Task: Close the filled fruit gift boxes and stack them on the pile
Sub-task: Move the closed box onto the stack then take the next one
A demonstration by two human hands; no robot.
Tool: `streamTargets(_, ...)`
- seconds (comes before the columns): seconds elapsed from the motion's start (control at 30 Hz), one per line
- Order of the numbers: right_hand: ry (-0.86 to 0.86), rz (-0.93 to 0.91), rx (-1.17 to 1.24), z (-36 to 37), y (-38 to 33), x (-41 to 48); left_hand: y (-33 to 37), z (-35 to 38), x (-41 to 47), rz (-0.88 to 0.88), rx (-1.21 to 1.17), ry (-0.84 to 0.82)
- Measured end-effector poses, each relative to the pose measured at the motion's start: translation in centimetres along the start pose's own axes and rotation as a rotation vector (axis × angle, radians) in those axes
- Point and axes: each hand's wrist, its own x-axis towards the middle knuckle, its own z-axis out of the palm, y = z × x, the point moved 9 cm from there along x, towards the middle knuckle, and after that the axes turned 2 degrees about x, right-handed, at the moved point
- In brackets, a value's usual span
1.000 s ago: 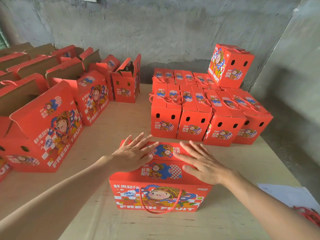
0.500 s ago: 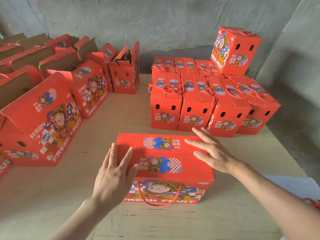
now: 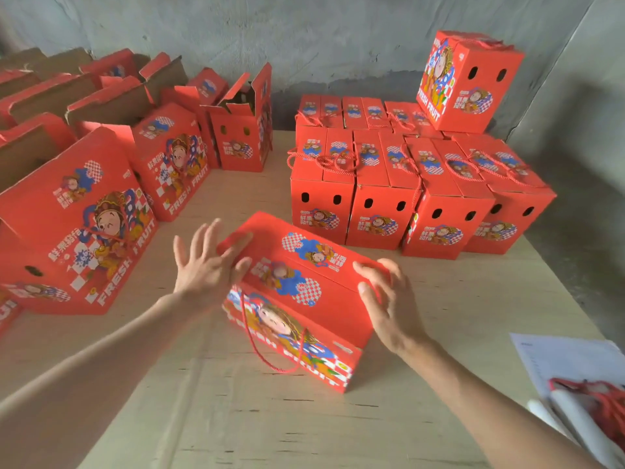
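The closed red cardboard gift box [image 3: 304, 299] lay askew on the plywood bench [image 3: 236, 418] near the pile of shut red boxes [image 3: 406, 198], the left hand [image 3: 203, 269] with fingers splayed against one end and the right hand [image 3: 389, 306] with fingers curled over the other, seemingly bracketing it for lifting.

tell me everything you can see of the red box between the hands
The red gift box is closed printed cardboard: cartoon figure, checker patches, white lettering, a red rope handle hanging down its near face. It sits skewed on the wooden table. The left hand touches its left end; the right hand grips its right end.
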Motion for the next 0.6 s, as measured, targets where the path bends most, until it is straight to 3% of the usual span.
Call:
streamTargets(0.13,-0.231,-0.016,-0.198,1.0,-0.4,-1.7,-0.4,0.3,3.3,-0.211,-0.001,-0.007)
streamTargets(0.27,-0.452,-0.045,-0.344,0.7,0.4,-2.3,1.4,-0.3,2.4,-0.316,-0.352,0.043)
streamTargets(0.43,-0.342,-0.061,-0.496,0.1,-1.5,-3.0,8.1,0.7,-2.9,-0.246,-0.723,0.051)
streamTargets(0.6,-0.224,-0.001,-0.609,1.8,-3.4,-5.4,10.6,0.9,-4.1,0.053,-0.566,0.038)
